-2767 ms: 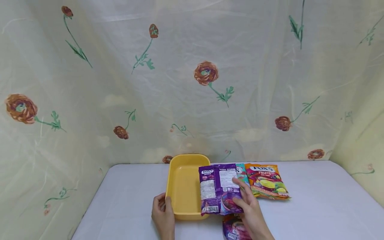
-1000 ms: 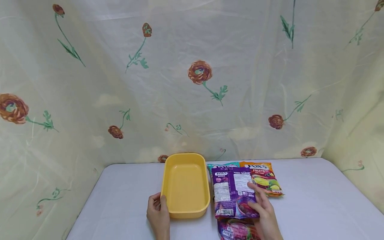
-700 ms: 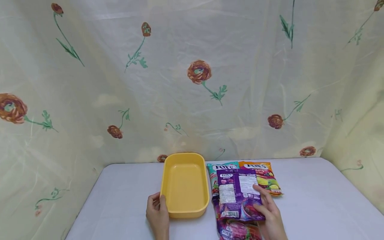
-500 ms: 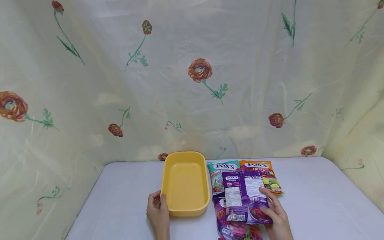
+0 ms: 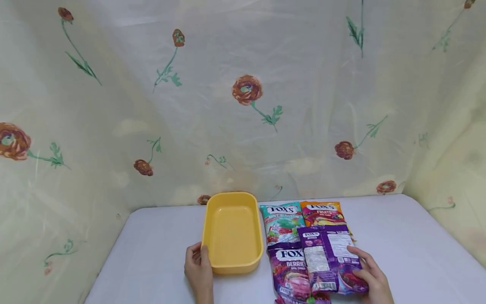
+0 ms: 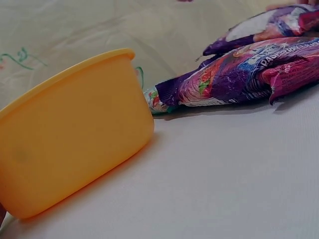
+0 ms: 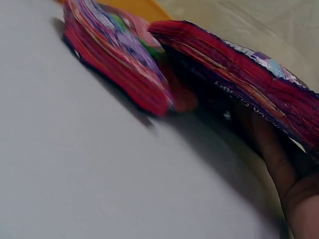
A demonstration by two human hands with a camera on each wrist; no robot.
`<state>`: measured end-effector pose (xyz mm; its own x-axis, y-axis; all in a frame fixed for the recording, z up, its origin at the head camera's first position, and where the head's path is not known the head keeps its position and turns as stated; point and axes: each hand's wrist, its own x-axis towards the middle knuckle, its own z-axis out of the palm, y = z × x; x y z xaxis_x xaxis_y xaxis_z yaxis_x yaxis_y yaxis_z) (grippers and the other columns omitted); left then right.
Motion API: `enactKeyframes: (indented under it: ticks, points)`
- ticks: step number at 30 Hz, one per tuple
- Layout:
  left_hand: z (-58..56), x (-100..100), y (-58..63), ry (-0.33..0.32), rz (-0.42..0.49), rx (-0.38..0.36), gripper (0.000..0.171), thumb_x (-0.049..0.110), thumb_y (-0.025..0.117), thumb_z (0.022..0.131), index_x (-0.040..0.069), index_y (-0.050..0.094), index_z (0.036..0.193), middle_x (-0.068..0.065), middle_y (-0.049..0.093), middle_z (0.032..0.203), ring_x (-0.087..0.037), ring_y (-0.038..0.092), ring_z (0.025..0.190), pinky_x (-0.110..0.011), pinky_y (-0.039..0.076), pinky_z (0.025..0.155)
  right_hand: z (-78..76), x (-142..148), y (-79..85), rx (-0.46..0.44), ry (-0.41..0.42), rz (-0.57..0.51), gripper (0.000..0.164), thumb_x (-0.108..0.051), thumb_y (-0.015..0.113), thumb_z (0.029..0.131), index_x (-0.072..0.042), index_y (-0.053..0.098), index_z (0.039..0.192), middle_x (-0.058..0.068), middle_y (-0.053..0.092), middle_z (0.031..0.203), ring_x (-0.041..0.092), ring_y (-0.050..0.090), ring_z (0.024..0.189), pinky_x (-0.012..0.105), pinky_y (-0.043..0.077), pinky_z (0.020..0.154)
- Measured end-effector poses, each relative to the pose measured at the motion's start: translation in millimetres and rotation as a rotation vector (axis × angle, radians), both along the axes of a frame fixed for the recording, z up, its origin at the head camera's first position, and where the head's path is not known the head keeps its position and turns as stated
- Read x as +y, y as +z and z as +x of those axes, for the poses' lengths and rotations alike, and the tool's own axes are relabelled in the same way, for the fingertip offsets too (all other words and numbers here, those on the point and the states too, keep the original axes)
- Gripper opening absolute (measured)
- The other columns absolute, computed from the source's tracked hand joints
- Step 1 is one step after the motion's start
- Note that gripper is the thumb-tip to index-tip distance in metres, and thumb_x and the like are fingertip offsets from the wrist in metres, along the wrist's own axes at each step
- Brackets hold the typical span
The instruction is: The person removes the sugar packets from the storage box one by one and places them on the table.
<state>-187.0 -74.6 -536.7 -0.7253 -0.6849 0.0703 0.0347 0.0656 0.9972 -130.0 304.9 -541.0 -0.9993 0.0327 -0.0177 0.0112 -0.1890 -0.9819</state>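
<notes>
My left hand (image 5: 199, 269) grips the near left side of a yellow plastic tub (image 5: 233, 234), thumb at its rim. Nothing lies inside the tub. In my right hand (image 5: 373, 279) is a purple candy bag (image 5: 322, 257), held at its right edge with the printed back facing up. Beneath it, in the right wrist view, fingers (image 7: 271, 149) support its underside. The held bag partly covers another purple candy bag (image 5: 289, 270), labelled Berries, lying on the table. In the left wrist view, the held bag (image 6: 259, 27) is above that lying bag (image 6: 234, 74).
Behind the purple bags lie a teal Mint Blossom candy bag (image 5: 282, 223) and an orange Fruits candy bag (image 5: 322, 211), the latter partly hidden. A white-covered table (image 5: 159, 253) carries everything. Flower-printed cloth (image 5: 300, 139) hangs close behind the tub and along both sides.
My right hand has carried the purple bag from over the tub's right edge rightward and nearer, uncovering the Mint Blossom bag and more of the lying Berries bag. My left hand stays on the tub.
</notes>
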Motion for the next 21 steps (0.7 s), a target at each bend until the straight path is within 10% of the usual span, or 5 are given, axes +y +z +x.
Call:
enactKeyframes:
  ticks: [9, 13, 17, 21]
  points:
    - [0.8, -2.7, -2.0, 0.032, 0.000, 0.053, 0.014, 0.005, 0.059, 0.086, -0.002, 0.064, 0.097, -0.017, 0.064, 0.097, 0.007, 0.055, 0.073, -0.004, 0.046, 0.065, 4.8, 5.1, -1.1, 0.029, -0.141, 0.459, 0.037, -0.007, 0.045, 0.096, -0.004, 0.045, 0.133, -0.033, 0.053, 0.112, -0.014, 0.055, 0.095, 0.012, 0.053, 0.073]
    - [2.0, -2.3, -1.4, 0.033, 0.002, 0.059, 0.014, 0.004, 0.058, 0.086, -0.003, 0.063, 0.098, -0.017, 0.064, 0.097, 0.008, 0.054, 0.074, -0.003, 0.045, 0.065, 5.9, -1.6, 2.9, -0.060, -0.174, 0.717, 0.036, -0.020, 0.046, 0.098, -0.010, 0.045, 0.133, -0.007, 0.056, 0.127, -0.014, 0.053, 0.091, 0.011, 0.051, 0.070]
    - [-0.1, 0.1, -0.5, 0.026, 0.002, 0.094, 0.014, 0.003, 0.057, 0.086, -0.003, 0.063, 0.098, -0.018, 0.064, 0.097, 0.006, 0.055, 0.074, -0.004, 0.046, 0.066, 5.6, -5.1, 5.4, -0.042, -0.238, 0.945, 0.035, -0.032, 0.047, 0.097, -0.016, 0.050, 0.129, 0.013, 0.057, 0.131, 0.004, 0.061, 0.099, 0.007, 0.042, 0.073]
    - [1.2, 5.3, -2.8, 0.047, -0.023, 0.087, 0.013, 0.002, 0.058, 0.086, -0.003, 0.063, 0.096, -0.017, 0.065, 0.094, 0.005, 0.055, 0.074, -0.006, 0.046, 0.063, 9.8, -5.1, 0.1, 0.015, -0.262, 1.005, 0.035, -0.035, 0.049, 0.096, -0.013, 0.053, 0.124, 0.019, 0.051, 0.135, 0.039, 0.048, 0.121, 0.039, 0.046, 0.096]
